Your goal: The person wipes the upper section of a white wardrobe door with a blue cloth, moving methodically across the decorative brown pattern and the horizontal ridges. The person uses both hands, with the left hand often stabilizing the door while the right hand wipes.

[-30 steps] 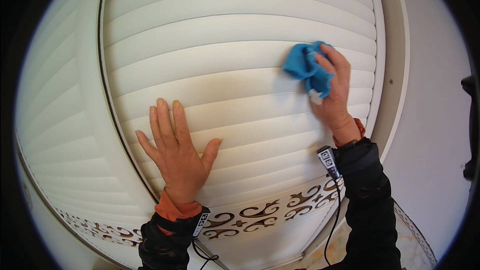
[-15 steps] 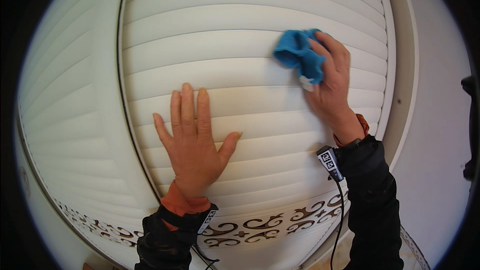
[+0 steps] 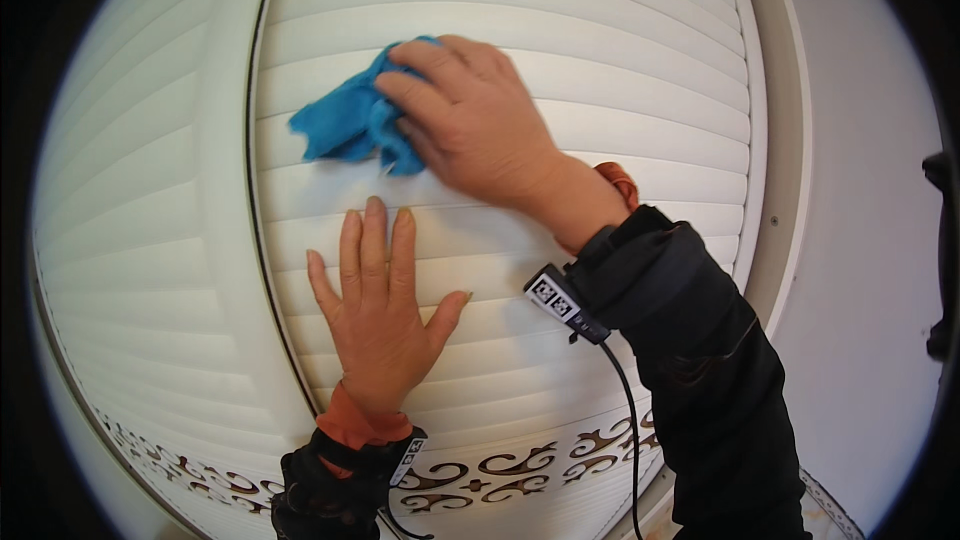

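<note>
A blue cloth [image 3: 345, 120] is bunched under the fingers of my right hand [image 3: 480, 120], against the upper left part of a white louvered door panel [image 3: 620, 90]. My right forearm reaches in from the lower right. Below the cloth, my left hand [image 3: 380, 310] lies flat on the slats with its fingers spread and nothing in it. Part of the cloth is hidden behind my right fingers and palm.
A second slatted panel [image 3: 130, 220] stands on the left, past a dark vertical gap. Scroll cut-outs [image 3: 480, 475] run across the lower door. A black cable [image 3: 630, 430] hangs from the device on my right wrist. A pale wall [image 3: 850, 240] rises on the right.
My right hand has swept the blue cloth leftward across the slats, from the right side to above my left hand. The left hand stays on the panel; the view has shifted slightly.
</note>
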`<state>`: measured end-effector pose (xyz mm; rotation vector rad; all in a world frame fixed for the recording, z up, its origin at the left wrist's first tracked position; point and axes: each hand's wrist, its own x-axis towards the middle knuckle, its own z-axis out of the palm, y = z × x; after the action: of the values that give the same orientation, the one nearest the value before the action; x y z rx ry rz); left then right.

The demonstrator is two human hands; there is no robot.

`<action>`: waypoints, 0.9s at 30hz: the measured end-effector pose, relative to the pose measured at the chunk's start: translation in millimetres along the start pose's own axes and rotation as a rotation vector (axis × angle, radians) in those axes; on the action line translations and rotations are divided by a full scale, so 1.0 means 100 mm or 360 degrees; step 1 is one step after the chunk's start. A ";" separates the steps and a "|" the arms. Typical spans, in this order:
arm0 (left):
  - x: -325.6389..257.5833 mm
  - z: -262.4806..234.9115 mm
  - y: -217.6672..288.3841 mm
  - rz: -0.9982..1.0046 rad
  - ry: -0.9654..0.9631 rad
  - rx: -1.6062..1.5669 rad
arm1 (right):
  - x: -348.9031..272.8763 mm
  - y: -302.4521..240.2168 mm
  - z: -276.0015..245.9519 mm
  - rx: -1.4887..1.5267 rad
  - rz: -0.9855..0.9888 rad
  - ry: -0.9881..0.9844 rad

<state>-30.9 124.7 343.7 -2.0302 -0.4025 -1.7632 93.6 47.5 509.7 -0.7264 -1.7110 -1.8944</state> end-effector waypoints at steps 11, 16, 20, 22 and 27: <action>-0.01 0.01 0.01 0.0054 0.0011 0.0089 | -1.03 1.64 -1.32 -0.0605 0.0767 0.0067; -0.01 0.01 0.01 0.0040 -0.0004 0.0083 | -1.71 1.85 -1.92 -0.0812 0.0943 0.0021; -0.02 0.04 0.02 0.0015 0.0002 0.0110 | -2.28 1.34 -2.05 -0.0782 0.1099 0.0011; -0.03 0.05 0.03 -0.0009 0.0000 0.0131 | -2.54 0.96 -2.10 -0.0675 0.1030 0.0014; -0.05 0.08 0.05 -0.0009 0.0076 0.0176 | -3.23 -0.01 -2.14 -0.0468 0.1404 0.0014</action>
<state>-22.0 124.8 336.9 -1.9088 -0.4802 -1.7496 318.4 -164.4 276.7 -1.3071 -0.8484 -1.4825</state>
